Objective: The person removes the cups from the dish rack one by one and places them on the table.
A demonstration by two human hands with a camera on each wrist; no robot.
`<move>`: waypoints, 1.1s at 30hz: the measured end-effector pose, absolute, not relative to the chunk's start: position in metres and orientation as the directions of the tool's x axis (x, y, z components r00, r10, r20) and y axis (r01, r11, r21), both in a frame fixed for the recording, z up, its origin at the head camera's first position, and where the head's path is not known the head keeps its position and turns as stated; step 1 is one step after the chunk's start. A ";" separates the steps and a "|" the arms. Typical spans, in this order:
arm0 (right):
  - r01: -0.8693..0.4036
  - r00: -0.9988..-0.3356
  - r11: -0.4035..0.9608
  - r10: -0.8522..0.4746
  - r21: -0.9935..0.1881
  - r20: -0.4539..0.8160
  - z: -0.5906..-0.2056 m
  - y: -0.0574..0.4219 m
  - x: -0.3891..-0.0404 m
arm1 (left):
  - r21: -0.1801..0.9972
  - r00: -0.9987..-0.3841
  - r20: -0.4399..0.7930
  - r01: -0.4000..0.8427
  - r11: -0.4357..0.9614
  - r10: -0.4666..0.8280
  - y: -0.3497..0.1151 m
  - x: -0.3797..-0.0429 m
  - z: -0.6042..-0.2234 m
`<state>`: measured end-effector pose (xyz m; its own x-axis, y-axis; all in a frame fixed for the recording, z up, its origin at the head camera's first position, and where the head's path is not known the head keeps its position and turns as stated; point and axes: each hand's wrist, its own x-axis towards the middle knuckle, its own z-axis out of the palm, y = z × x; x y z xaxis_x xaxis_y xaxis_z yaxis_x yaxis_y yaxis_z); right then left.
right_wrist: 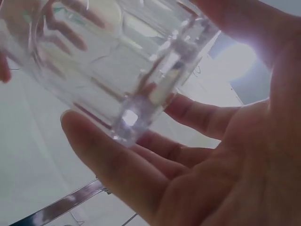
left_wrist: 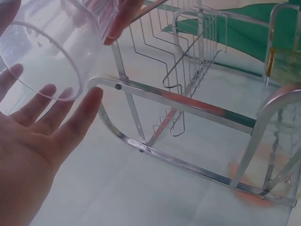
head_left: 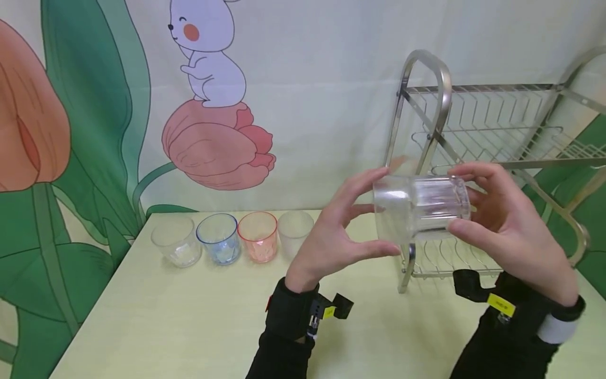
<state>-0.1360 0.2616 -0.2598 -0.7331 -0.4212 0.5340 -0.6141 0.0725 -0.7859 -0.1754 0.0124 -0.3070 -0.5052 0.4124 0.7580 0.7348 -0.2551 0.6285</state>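
A clear drinking glass (head_left: pixel 416 208) is held on its side in the air, its ribbed base to the right and its mouth to the left. My left hand (head_left: pixel 326 237) holds the rim end, thumb below and fingers above, and the left wrist view shows its fingertips around the rim (left_wrist: pixel 70 70). My right hand (head_left: pixel 521 231) grips the thick base between thumb and fingers, as the right wrist view also shows at the glass's faceted bottom (right_wrist: pixel 129 117).
Along the table's (head_left: pixel 189 326) back edge stand a clear glass (head_left: pixel 180 247), a blue-rimmed glass (head_left: pixel 220 245), a red-rimmed glass (head_left: pixel 258 242) and a pale glass (head_left: pixel 293 229) partly behind my left hand. A two-tier metal dish rack (head_left: pixel 440 84) stands at the right, behind the held glass.
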 end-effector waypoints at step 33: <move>-0.586 -0.804 0.446 -0.430 -0.677 0.412 -0.258 0.265 -0.138 | 0.624 -0.567 0.738 0.780 -0.048 0.366 -0.007 -0.180 -0.307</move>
